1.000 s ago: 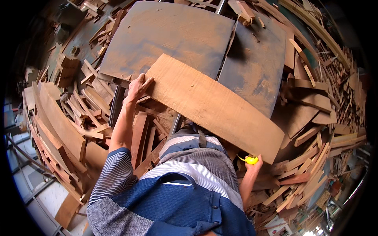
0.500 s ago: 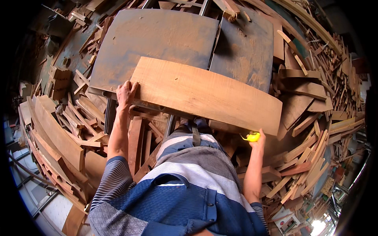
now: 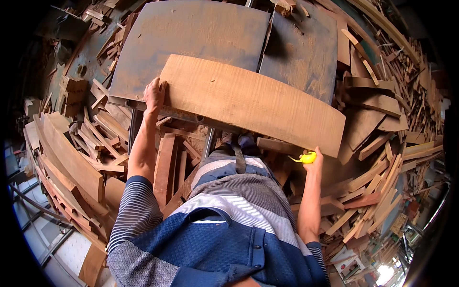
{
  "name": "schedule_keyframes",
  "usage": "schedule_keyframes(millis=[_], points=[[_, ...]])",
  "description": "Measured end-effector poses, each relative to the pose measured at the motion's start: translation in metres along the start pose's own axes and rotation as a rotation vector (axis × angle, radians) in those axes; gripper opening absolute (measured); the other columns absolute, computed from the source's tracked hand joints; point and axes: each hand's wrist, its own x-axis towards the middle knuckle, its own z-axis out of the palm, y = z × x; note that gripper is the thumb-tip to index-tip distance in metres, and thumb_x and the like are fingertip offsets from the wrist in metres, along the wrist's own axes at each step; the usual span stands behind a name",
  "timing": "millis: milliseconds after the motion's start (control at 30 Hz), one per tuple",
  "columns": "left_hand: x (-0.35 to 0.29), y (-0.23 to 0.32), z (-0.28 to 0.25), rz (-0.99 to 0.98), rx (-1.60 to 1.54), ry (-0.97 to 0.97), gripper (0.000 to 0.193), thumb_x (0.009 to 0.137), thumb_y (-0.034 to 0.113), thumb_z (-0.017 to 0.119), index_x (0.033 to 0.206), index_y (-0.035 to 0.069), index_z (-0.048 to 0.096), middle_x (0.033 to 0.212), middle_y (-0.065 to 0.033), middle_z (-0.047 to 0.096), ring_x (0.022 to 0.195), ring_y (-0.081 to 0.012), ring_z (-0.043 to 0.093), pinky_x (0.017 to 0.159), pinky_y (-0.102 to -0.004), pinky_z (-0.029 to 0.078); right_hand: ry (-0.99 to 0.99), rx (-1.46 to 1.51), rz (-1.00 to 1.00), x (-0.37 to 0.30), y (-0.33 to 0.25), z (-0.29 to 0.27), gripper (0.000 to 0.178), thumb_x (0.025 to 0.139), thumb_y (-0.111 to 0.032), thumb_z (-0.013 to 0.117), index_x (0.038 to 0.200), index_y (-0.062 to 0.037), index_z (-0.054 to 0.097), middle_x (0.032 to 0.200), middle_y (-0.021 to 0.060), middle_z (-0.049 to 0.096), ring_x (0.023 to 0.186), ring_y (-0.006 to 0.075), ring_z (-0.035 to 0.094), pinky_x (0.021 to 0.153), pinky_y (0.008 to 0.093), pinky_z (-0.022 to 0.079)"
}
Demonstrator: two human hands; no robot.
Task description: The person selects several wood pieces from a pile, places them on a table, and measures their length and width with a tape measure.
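A wide, light brown wooden plank (image 3: 248, 103) lies across the near edge of a dusty grey metal machine table (image 3: 191, 33). My left hand (image 3: 154, 94) grips the plank's left end, fingers over its edge. My right hand (image 3: 313, 160) is under the plank's right near corner and holds a small yellow object (image 3: 306, 157); whether it also touches the plank I cannot tell. My striped and blue shirt fills the lower middle.
Heaps of wood offcuts (image 3: 382, 158) cover the floor on the right, and more offcuts (image 3: 95, 134) lie on the left. Long curved boards (image 3: 67, 158) lean at the lower left. A second grey table panel (image 3: 301, 52) sits behind the plank.
The plank has swung from a steep diagonal to lie nearly level across the table edge. My left hand stayed on its left end and my right hand rose toward its right corner.
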Motion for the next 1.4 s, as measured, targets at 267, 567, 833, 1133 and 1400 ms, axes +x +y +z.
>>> schedule_keyframes(millis=[267,567,833,1133,1400], points=[[0.027,0.0,0.011,-0.021,-0.013,0.016,0.035,0.098,0.039,0.058,0.115,0.01,0.068,0.121,-0.0127,0.067,0.109,-0.0392,0.062,0.094,-0.0471,0.049,-0.083,0.0,0.004,0.011,-0.004,0.016,0.03,0.099,-0.041,0.059,0.106,-0.0117,0.057,0.086,0.008,0.061,0.066,0.0288,0.063,0.055,0.0511,0.05],[0.021,0.009,-0.003,-0.055,-0.103,-0.124,0.051,0.099,0.054,0.053,0.118,0.007,0.058,0.121,-0.0181,0.062,0.108,-0.0409,0.062,0.09,-0.0498,0.048,-0.059,-0.066,-0.019,0.023,0.007,0.01,0.037,0.098,-0.049,0.059,0.109,-0.0135,0.059,0.092,0.0084,0.064,0.067,0.0278,0.062,0.052,0.0505,0.05],[0.005,0.017,-0.006,-0.176,-0.061,-0.106,0.059,0.097,0.063,0.049,0.115,0.006,0.054,0.113,-0.0209,0.064,0.105,-0.0428,0.061,0.088,-0.0513,0.047,0.008,-0.213,-0.103,0.019,0.013,0.012,0.048,0.096,-0.054,0.06,0.118,-0.0117,0.056,0.094,0.0115,0.067,0.072,0.0279,0.062,0.052,0.0494,0.051],[0.001,0.011,-0.007,-0.215,-0.009,-0.149,0.067,0.096,0.065,0.047,0.128,0.006,0.052,0.127,-0.0221,0.061,0.112,-0.0447,0.06,0.092,-0.0512,0.048,0.056,-0.254,-0.131,0.012,0.015,0.019,0.053,0.095,-0.055,0.061,0.124,-0.011,0.053,0.097,0.0147,0.068,0.075,0.0298,0.064,0.05,0.0501,0.052],[0.001,0.004,-0.003,-0.19,0.016,-0.157,0.068,0.096,0.066,0.046,0.132,0.008,0.052,0.125,-0.0225,0.062,0.111,-0.046,0.061,0.093,-0.0531,0.048,0.062,-0.255,-0.129,0.014,0.016,0.014,0.055,0.094,-0.057,0.062,0.123,-0.0114,0.054,0.095,0.0145,0.069,0.075,0.0303,0.064,0.05,0.0501,0.052]])
